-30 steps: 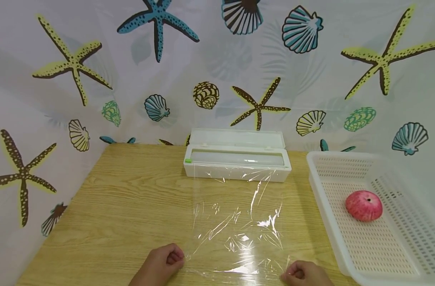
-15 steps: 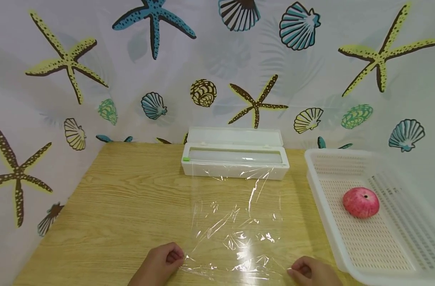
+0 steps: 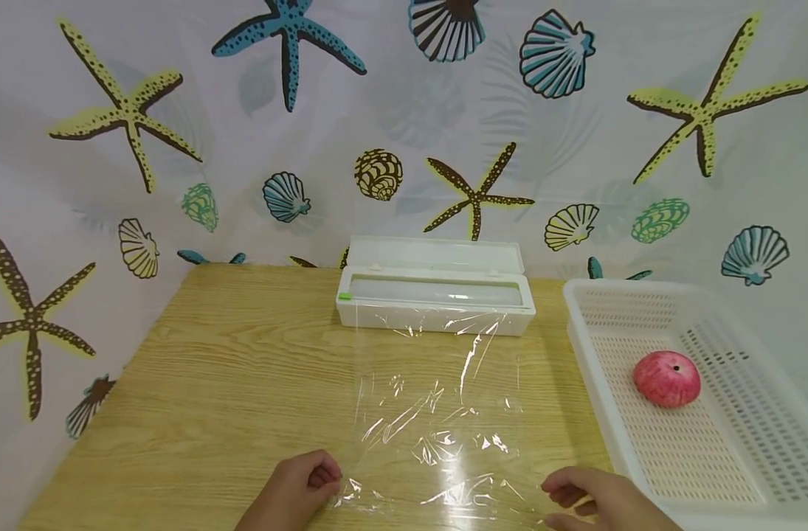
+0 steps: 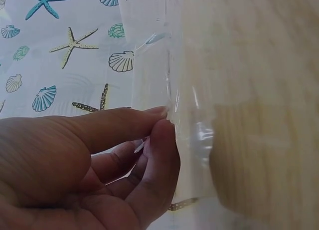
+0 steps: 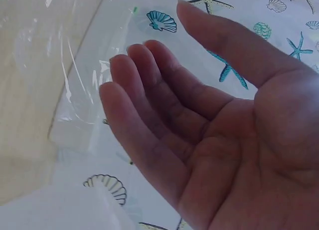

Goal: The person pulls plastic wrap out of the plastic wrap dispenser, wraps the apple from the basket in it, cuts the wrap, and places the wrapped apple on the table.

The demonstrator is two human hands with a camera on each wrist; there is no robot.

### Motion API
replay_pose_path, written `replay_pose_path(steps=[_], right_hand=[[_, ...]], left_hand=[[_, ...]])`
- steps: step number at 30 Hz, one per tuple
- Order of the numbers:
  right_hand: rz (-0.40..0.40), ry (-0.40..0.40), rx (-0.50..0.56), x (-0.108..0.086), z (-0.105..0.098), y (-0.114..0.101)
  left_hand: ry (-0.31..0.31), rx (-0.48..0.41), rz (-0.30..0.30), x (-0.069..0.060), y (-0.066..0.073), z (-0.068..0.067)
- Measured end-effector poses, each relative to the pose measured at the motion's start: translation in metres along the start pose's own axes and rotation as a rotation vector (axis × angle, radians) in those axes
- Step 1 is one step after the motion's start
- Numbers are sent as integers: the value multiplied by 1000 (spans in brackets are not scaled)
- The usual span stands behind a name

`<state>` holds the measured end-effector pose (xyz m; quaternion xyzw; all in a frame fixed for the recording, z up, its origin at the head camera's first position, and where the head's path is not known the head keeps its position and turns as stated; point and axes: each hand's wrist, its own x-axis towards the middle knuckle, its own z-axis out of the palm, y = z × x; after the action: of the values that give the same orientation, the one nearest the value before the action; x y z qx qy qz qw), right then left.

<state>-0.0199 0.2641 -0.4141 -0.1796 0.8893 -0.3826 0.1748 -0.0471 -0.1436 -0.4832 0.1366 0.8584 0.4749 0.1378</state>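
Note:
A clear plastic film (image 3: 437, 413) stretches over the wooden table from a white dispenser box (image 3: 437, 318) whose lid stands raised. My left hand (image 3: 297, 487) pinches the film's near left corner; in the left wrist view the left hand (image 4: 114, 165) has thumb and index finger closed on the film edge (image 4: 194, 120). Just past the near right corner of the film, my right hand (image 3: 606, 498) holds nothing. The right wrist view shows the right hand (image 5: 199, 125) with its thumb apart from slightly bent fingers.
On the right stands a white perforated basket (image 3: 606, 413) with a red round fruit (image 3: 666, 378) inside. Behind the table (image 3: 244, 369) hangs a curtain (image 3: 350, 96) printed with starfish and shells. A small green piece (image 3: 344, 296) sits on the box's left end.
My right hand has let go of the film corner, opened its fingers and moved to the right. My left hand has kept its pinch in about the same place.

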Motion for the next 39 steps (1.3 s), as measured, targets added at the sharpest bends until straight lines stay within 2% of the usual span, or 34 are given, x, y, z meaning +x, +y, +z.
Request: replay_pose_path(steps=[2,7,9,12,14,16,21,22,25,27,31,35,39], right_hand=[[57,-8,-94,-3,-16,-9],[237,71,-340,-8,-51,-29],[326,88,-391,-9,-63,-35],[386,66,-428,-9,-79,-39],[395,40,-450,-9,-88,-38],[351,32,-495,-9,-96,-36],[232,96,-607,-9,-116,-29],[230,103,-625,-8,-121,-28],[277,66,-657,-3,-136,-18],[328,2,-667,2,-146,-12],[368,-79,-673,9,-160,1],[398,-97,-679,15,-176,12],[366,-93,-689,23,-188,22]], left_hand=[[-2,0,2,0,1,-1],[-13,6,-10,2,2,-1],[-18,9,-16,3,3,-2],[-15,5,-17,3,2,-3],[-11,2,-17,2,2,-4],[-8,0,-16,2,2,-5],[-5,6,-9,2,1,-5],[-2,9,-5,2,1,-5],[7,12,11,2,0,-5],[6,10,19,2,0,-5],[-5,-2,16,3,-1,-6],[-6,6,18,4,-1,-6],[-12,5,16,4,-2,-6]])
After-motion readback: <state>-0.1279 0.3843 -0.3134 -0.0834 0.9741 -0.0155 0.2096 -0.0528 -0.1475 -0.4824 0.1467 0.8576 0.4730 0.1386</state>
